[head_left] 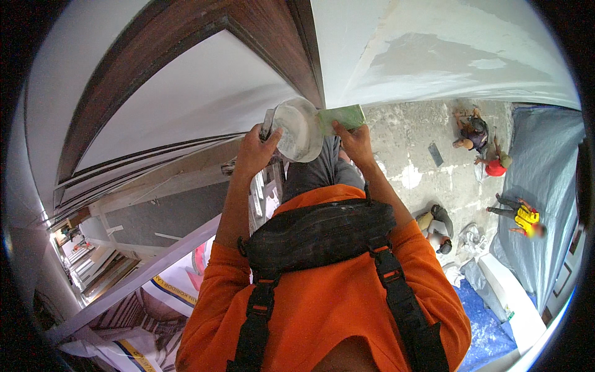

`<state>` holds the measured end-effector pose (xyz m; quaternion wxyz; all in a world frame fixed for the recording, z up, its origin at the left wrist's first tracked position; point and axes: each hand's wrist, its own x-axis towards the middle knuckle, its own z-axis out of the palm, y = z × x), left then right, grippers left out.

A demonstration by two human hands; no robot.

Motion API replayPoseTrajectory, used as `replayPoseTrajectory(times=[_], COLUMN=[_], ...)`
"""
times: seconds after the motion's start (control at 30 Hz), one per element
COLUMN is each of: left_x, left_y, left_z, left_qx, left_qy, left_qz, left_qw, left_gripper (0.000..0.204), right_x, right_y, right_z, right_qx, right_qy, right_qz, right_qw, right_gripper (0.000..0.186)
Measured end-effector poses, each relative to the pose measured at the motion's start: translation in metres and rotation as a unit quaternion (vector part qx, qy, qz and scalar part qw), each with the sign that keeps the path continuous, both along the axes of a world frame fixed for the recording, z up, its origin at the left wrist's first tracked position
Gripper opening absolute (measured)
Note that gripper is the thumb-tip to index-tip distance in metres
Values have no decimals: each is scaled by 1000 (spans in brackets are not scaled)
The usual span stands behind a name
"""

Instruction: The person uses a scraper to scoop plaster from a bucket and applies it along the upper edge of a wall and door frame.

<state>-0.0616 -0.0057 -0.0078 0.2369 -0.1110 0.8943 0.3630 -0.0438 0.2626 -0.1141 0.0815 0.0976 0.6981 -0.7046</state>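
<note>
My left hand (256, 149) is closed on the side of a round, shallow metal pan (300, 131), its thumb over the rim. Whitish residue coats the inside of the pan. In my right hand (356, 142) is a flat green rectangular piece (344, 116), possibly a putty spreader, pinched at its lower edge. Its left end meets or overlaps the pan's right rim; I cannot tell whether they touch. Both hands are raised in front of me, close to a wall corner with dark wooden trim (304, 56).
A patchy plastered wall (446, 56) rises ahead on the right. Far below, people sit or stand on a grey floor (403, 149), beside a blue-grey tarp (542, 167). A printed banner (167, 291) hangs along a ledge at lower left.
</note>
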Motion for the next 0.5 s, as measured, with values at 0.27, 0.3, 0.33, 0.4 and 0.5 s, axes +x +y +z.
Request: replayPoseTrajectory(times=[0.27,0.3,0.33,0.4,0.5], left_x=[19,20,18,14,9], left_y=[13,14,16,18,10], left_z=[-5,-2,0,6,-12], left_qx=[25,25,14,-11,-64], left_qy=[135,114,90,41,72], left_qz=[-24,-22,-3,35,44], left_qw=[990,993,996,999,994], left_gripper=[70,68,67,63,63], right_x=[9,12,14,17,26], right_y=[-10,-9,-7,-6,-9], right_z=[-5,-1,5,7,-7], right_qx=[-165,-147,-129,-109,-63], right_qy=[-122,-130,-137,-151,-167], right_qz=[-97,-82,-67,-46,-19], right_qw=[974,977,980,982,984], right_gripper=[22,23,24,25,27])
